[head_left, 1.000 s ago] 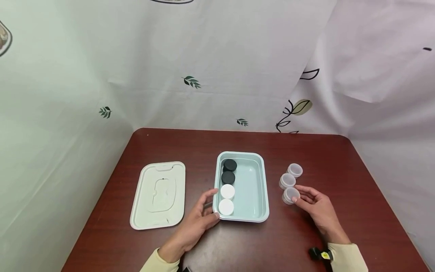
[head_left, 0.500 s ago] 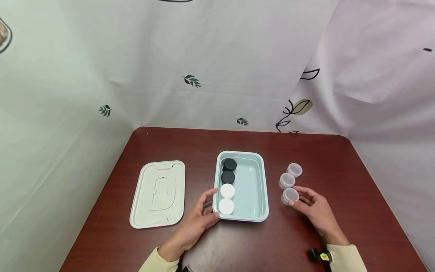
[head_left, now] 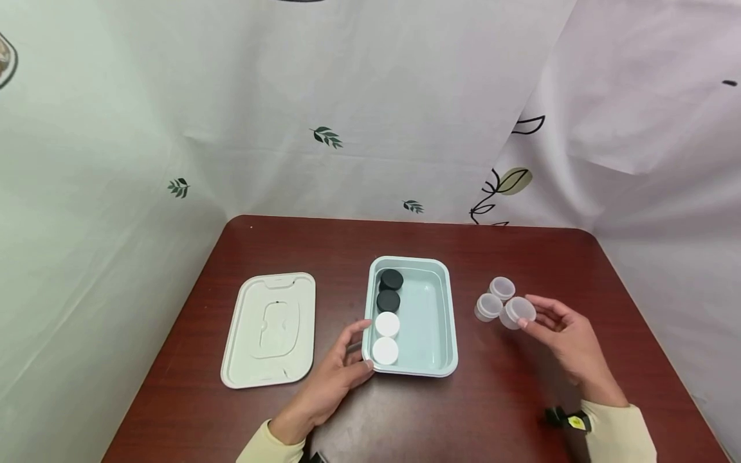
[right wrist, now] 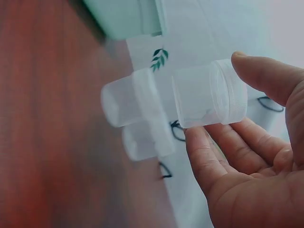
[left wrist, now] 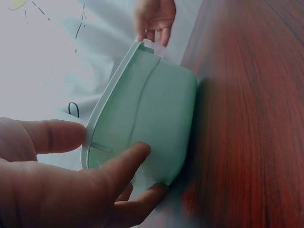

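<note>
- Right hand [head_left: 563,343]: gripping a clear lidded jar [head_left: 518,311], thumb at the lid, fingers along the opposite side. Right wrist view shows it raised above the surface [head_left: 405,418], lid up, base higher than its two neighbours.
- Those two clear jars [head_left: 489,308] [head_left: 502,289] stand just beside it, right of the tray [head_left: 425,312]. Whether the held one touches them, cannot tell. Best to lift straight up before any sideways shift, or a neighbour may topple.
- Thumb sits high, near the lid's edge. Probably fine for a light jar; a lower hold on the body would likely guard against tilt or a loose lid. Contents too faint to make out.
- Left hand [head_left: 332,379]: not clenched; thumb at the tray rim, fingertips against the outer wall. A light touch should steady it; pushing hard would likely slide it.
- Inside, along the left wall: two black-topped containers [head_left: 390,289], two white-topped containers [head_left: 386,337]. Any pass over the rim wants height enough to clear it, with those rows undisturbed.
</note>
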Available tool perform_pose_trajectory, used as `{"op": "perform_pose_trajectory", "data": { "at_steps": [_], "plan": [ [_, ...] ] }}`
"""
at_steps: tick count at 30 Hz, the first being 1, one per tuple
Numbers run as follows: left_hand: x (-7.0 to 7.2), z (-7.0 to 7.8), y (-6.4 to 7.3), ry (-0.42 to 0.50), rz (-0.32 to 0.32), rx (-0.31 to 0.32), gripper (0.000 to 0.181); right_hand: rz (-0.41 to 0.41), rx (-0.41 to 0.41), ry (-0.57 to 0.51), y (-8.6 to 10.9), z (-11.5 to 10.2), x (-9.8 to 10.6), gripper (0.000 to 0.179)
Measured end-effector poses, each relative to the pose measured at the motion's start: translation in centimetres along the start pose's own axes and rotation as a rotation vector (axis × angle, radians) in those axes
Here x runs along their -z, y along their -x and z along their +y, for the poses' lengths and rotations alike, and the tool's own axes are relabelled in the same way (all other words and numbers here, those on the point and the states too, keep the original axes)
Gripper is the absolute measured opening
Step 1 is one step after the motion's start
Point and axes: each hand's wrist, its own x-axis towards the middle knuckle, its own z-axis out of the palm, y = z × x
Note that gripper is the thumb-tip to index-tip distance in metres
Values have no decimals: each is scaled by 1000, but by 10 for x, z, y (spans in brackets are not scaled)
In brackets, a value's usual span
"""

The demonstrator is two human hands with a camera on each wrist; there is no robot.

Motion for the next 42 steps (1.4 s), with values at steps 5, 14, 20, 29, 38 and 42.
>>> {"op": "perform_pose_trajectory", "data": {
  "at_steps": [5, 14, 20, 29, 38, 42],
  "plan": [
    [0, 0, 0, -5, 1, 0, 71, -35, 2, 100, -13, -20, -3, 53],
    [0, 1, -1, -2, 8, 3, 71, -131, 60, 173, -38, -52, -35, 52],
    [-1, 1, 0, -4, 9, 3, 72, -204, 88, 194, -57, -59, -62, 49],
    [-2, 2, 0, -1, 5, -3, 72, -284, 46, 237, -73, -60, -97, 57],
    [-1, 1, 0, 3, -4, -9, 71, -323, 109, 298, -81, -59, -116, 53],
    [-1, 1, -1, 9, -1, 0, 72, -325, 133, 346, -83, -61, -126, 52]
  ]
}}
